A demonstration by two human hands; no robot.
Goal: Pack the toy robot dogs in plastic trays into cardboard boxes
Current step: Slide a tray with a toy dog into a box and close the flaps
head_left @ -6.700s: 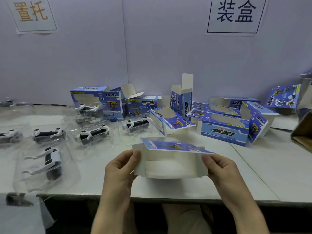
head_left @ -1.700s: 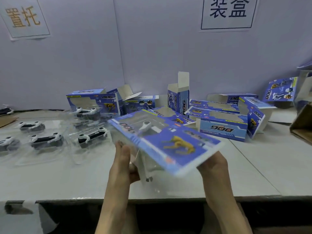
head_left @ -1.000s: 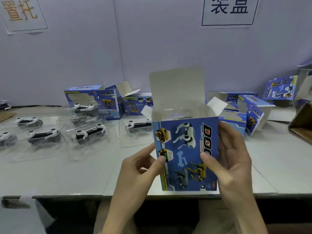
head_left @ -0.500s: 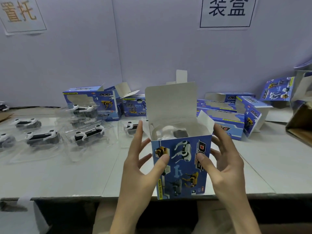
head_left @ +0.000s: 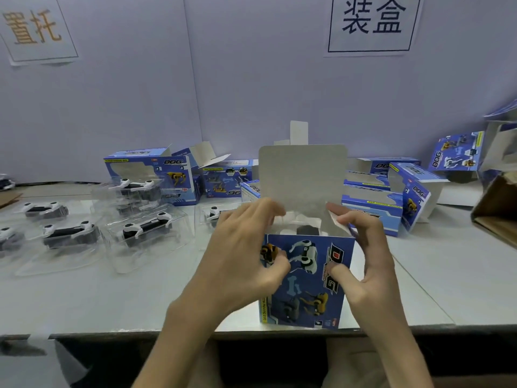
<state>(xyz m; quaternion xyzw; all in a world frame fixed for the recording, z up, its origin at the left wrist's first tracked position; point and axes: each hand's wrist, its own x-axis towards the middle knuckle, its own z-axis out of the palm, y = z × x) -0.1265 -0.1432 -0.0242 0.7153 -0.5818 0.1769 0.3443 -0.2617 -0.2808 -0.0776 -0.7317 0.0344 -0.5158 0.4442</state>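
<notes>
The counter [head_left: 84, 298] carries an upright blue box [head_left: 307, 278] at its near edge, lid flap [head_left: 302, 175] raised. The left hand [head_left: 243, 261] and right hand [head_left: 366, 264] each keep a grip clamped on its top corners, thumbs on the front. Inside sits what looks like the trayed toy dog [head_left: 303, 226], blurred.

Two paper signs are fixed to the wall [head_left: 251, 79]: the left sign [head_left: 36, 29] reads 置托 in orange characters, and the right sign [head_left: 372, 23] reads 装盒 in dark characters inside a thin black border. The upright box [head_left: 307, 281] at the near edge of the counter [head_left: 112, 298] carries the word DOG in black and red letters running down the right side of its blue front; the same word is legible on the left rear box [head_left: 173, 175], the tilted box [head_left: 416, 197] right of centre and the far right box [head_left: 454, 152]. Smaller print on the yellow strips and on the other boxes is too fine to read.
</notes>
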